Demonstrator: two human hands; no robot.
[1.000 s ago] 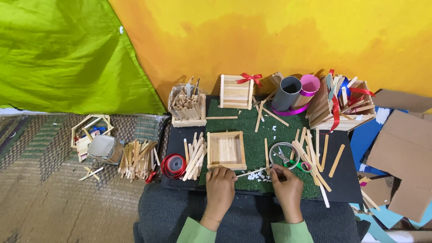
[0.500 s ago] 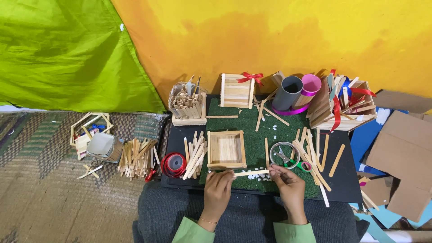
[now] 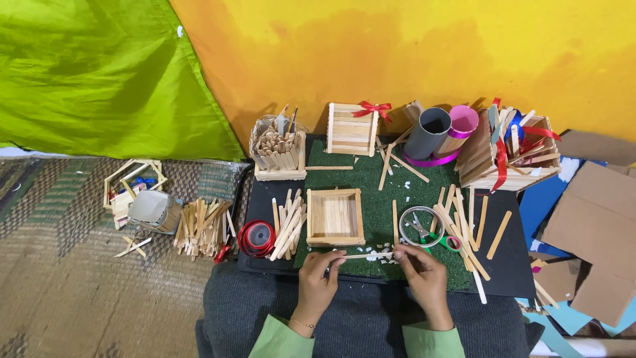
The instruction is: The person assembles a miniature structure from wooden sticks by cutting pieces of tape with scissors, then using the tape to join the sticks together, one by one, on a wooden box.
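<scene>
Lower centre of frame: left hand [image 3: 317,282] and right hand [image 3: 424,278] each pinch one end of a thin wooden stick [image 3: 366,256], fingers curled. Stick lies level, just below the open wooden box [image 3: 334,217] on green mat [image 3: 377,205].
</scene>
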